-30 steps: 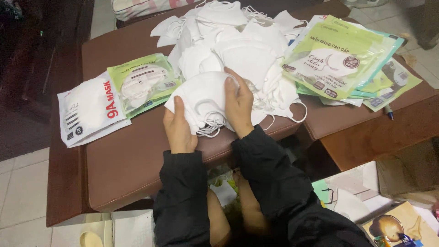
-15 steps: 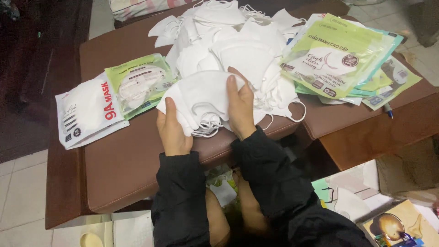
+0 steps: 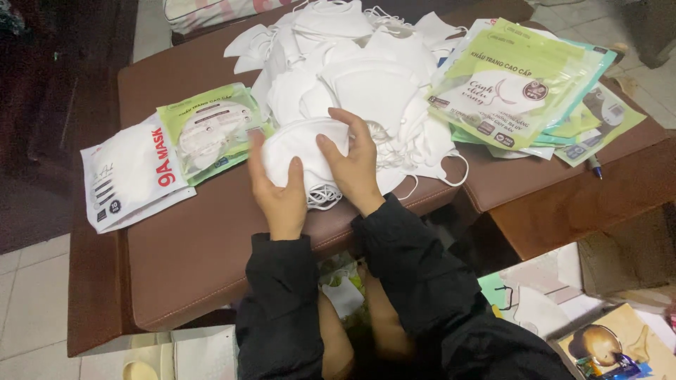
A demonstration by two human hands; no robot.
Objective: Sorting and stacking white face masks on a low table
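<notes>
Over on the left lie a white pack (image 3: 130,179) and a green pack (image 3: 211,130); more green packs (image 3: 517,84) sit on the right. Both hands, left hand (image 3: 278,190) and right hand (image 3: 355,162), hold a soft white mask (image 3: 303,151) in front of the mask pile (image 3: 359,70).

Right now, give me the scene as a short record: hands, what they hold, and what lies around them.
left hand: on the left side of a small stack of white masks, thumb on top
right hand: on the stack's right side, fingers spread over it
stack: at the table's near edge, ear loops hanging below it
mask pile: loose white masks heaped behind the stack
left packs: white pack and green pack, flat on the table
right packs: green pouches fanned out, overlapping
pen: by the pouches
table: brown, padded
</notes>
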